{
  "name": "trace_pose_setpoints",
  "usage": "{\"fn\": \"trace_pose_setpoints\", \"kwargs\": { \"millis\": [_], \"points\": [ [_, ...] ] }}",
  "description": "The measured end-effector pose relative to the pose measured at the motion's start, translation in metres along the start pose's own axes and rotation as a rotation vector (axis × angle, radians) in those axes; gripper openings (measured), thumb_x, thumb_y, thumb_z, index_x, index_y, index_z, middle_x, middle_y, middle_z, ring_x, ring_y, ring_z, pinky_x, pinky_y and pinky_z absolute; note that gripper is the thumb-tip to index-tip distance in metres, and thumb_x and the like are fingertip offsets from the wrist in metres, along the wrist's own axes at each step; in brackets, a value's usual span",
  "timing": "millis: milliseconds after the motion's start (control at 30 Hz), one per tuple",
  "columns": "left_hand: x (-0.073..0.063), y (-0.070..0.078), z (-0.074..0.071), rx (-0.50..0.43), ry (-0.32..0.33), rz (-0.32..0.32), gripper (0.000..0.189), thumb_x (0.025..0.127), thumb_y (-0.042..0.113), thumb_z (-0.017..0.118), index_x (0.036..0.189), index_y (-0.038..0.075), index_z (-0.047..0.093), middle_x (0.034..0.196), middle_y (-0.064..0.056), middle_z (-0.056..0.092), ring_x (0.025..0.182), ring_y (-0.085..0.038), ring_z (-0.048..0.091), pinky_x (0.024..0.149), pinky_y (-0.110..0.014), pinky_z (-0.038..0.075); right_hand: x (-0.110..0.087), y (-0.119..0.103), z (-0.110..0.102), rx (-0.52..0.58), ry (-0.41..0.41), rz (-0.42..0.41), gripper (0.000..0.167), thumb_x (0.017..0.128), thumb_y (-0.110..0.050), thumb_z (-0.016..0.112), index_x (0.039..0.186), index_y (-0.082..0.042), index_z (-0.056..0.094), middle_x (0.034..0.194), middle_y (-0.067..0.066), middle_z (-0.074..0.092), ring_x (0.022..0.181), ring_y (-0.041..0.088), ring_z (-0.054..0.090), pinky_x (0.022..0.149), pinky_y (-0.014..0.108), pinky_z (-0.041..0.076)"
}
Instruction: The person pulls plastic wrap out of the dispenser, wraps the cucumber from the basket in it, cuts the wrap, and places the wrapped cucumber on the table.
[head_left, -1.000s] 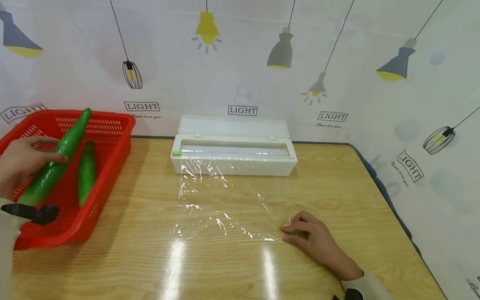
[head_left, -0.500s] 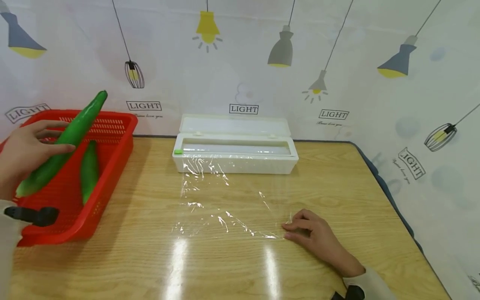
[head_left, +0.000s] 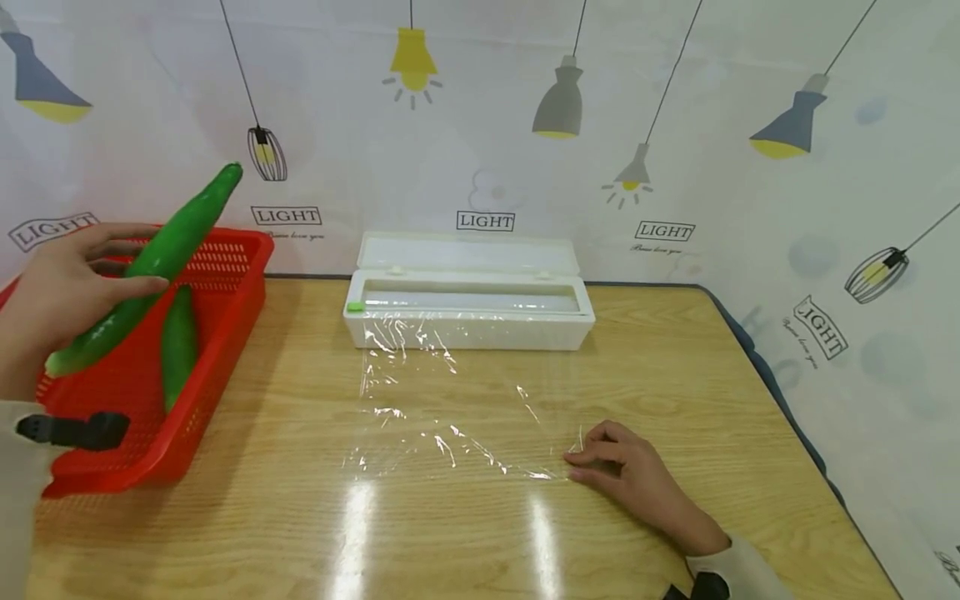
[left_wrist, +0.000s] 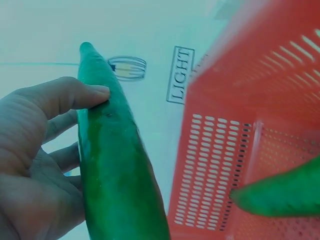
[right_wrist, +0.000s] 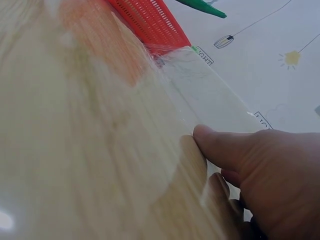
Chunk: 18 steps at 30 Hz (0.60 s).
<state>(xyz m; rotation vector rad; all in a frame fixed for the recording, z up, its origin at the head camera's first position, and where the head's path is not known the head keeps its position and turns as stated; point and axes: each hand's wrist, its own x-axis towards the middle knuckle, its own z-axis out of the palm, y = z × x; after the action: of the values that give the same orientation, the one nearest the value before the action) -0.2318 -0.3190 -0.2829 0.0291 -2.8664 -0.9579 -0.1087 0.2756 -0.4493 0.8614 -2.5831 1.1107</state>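
My left hand [head_left: 78, 287] grips a long green cucumber [head_left: 183, 233] above a red plastic basket [head_left: 234, 325]; its darker tip tilts up and to the right. In the left wrist view the thumb lies across this cucumber [left_wrist: 117, 165], with the other fingers behind it. A second cucumber [head_left: 178, 346] leans inside the basket. Clear cling film [head_left: 450, 400] runs out from a white dispenser box [head_left: 480, 333], its lid raised, onto the table. At the film's near right corner my right hand [head_left: 637, 479] pinches the edge between thumb and fingers.
A green slider [head_left: 356, 307] sits at the left end of the dispenser. The wooden table [head_left: 660, 358] meets a wall covering [head_left: 337, 125] printed with lamps at the back and right. Black straps circle both wrists.
My left hand has lifted the cucumber up and to the right, raising it from inside the basket to above it. The right hand and the film have stayed in place.
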Motion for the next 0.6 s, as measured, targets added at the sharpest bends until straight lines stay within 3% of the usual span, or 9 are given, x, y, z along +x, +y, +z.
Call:
{"fn": "trace_pose_setpoints", "kwargs": {
  "millis": [167, 600],
  "points": [
    [0.0, 0.009, -0.001, 0.028, -0.025, 0.035, 0.066, 0.091, 0.025, 0.066, 0.146, 0.004, 0.036, 0.127, -0.033, 0.043, 0.106, -0.054, 0.042, 0.062, -0.053, 0.053, -0.001, 0.0, 0.0, 0.0, -0.001, 0.003, 0.022, 0.078, -0.016, 0.08, 0.099, -0.018, 0.077, 0.094, -0.01, 0.056, 0.075, 0.006, 0.049, 0.061, 0.02, 0.042],
    [-0.01, 0.052, 0.011, 0.009, -0.157, 0.085, 0.065, 0.089, 0.02, 0.069, 0.145, 0.01, 0.04, 0.13, -0.029, 0.044, 0.109, -0.049, 0.042, 0.063, -0.047, 0.055, -0.001, 0.0, 0.0, 0.005, -0.012, 0.026, 0.021, 0.079, -0.017, 0.079, 0.1, -0.018, 0.077, 0.095, -0.011, 0.056, 0.076, 0.006, 0.05, 0.062, 0.02, 0.043]
  ]
}}
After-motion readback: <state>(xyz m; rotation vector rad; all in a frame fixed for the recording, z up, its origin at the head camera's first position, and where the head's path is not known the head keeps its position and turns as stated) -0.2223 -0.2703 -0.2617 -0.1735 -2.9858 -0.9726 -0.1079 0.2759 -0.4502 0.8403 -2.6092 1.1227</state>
